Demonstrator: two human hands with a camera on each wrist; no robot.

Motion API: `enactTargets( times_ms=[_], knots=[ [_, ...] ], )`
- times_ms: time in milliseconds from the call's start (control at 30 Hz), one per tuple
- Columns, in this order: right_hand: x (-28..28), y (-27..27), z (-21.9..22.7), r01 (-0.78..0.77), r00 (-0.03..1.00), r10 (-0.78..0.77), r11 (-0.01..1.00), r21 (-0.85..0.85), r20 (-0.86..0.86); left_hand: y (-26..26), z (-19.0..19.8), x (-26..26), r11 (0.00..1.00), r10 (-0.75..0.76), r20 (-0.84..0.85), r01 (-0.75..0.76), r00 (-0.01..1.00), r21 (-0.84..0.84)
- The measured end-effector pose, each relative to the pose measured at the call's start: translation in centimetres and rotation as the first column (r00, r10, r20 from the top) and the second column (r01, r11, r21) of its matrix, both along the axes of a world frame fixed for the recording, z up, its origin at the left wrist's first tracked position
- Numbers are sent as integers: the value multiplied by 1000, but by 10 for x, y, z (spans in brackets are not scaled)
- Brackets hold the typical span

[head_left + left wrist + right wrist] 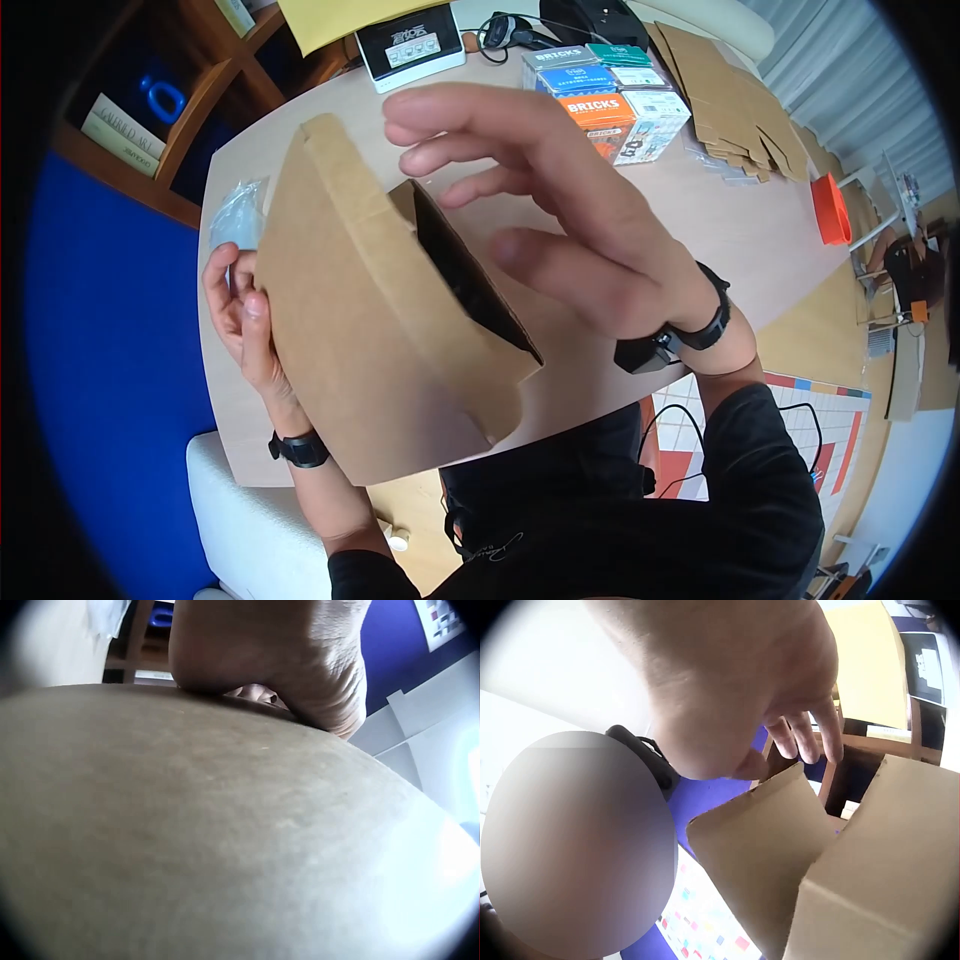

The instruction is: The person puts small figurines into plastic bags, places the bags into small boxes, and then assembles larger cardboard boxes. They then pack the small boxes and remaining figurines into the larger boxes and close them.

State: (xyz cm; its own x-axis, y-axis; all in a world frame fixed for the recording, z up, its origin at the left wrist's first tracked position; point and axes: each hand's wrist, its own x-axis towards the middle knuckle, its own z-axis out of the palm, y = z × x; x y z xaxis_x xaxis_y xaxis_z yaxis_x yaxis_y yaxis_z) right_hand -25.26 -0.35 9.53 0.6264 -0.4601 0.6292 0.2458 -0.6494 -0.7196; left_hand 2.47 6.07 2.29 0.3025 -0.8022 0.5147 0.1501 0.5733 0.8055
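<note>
A brown cardboard box (350, 300) stands tilted above the table, its flap lifted and a dark gap showing along its right side. My left hand (243, 320) holds the box at its left side, thumb and fingers against the cardboard; in the left wrist view the box wall (225, 825) fills most of the picture below the hand (270, 660). My right hand (560, 200) is raised over the gap with fingers spread and slightly bent, holding nothing. In the right wrist view, the right hand (742, 682) is above the raised flap (769, 847).
Colourful brick boxes (610, 105) are stacked at the back, with flattened cardboard (735, 110) to their right. An orange-red object (830, 210) lies at the right edge. Behind the box are a black-and-white device (410, 48), a yellow sheet (350, 20) and a clear plastic bag (238, 212).
</note>
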Motion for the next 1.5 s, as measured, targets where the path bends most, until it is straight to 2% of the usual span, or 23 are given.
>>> enactTargets(
  times_ms=[100, 133, 233, 333, 400, 500, 600, 700, 800, 1000, 1100, 1300, 1400, 1500],
  knots=[
    [-1, -3, 4, -77, 993, 59, 982, -173, -104, 1, 6, -10, 996, 72, 36, -74, 997, 44],
    [-1, 1, 4, -77, 984, 41, 974, -212, -171, -1, 4, -3, 1000, 2, 40, -3, 999, 25],
    [-3, 3, -4, 2, 925, -109, 959, -283, -364, -3, 3, -3, 1000, -26, 13, 26, 1000, 4],
    [-2, 10, -11, 80, 889, -174, 970, -231, -423, -3, 0, 0, 1000, -20, 15, 20, 1000, 20],
    [-1, 12, -7, 84, 869, -132, 989, -121, -477, -3, 0, 1, 1000, -10, 14, 10, 1000, 29],
    [1, 15, 0, 91, 842, -197, 969, -228, -502, -3, 0, 1, 999, -29, -3, 29, 1000, 23],
    [6, 11, -15, 87, 863, -232, 944, -319, -449, -3, -1, 1, 999, -48, -11, 49, 999, 18],
    [6, 13, -17, 100, 863, -239, 944, -313, -444, -3, -2, -3, 998, -53, -50, 54, 997, 23],
    [6, 17, -15, 68, 888, -133, 985, -160, -440, -2, -3, 1, 998, -58, -67, 60, 996, 27],
    [10, 20, -15, 112, 864, -238, 950, -292, -444, -1, -1, -3, 999, -28, -63, 30, 998, 27],
    [10, 20, -16, 82, 878, -185, 967, -243, -441, 0, -1, -1, 999, -24, -33, 25, 999, 32],
    [17, 19, -20, 49, 955, -74, 995, -91, -287, -3, -5, 3, 998, -59, -71, 58, 996, -16],
    [15, 19, -18, 76, 931, -95, 995, -67, -353, -3, -7, 4, 999, -35, -53, 35, 998, -2],
    [12, 21, -22, 129, 833, -211, 973, -192, -512, -3, -8, 2, 1000, -27, -30, 27, 999, 13]
  ],
)
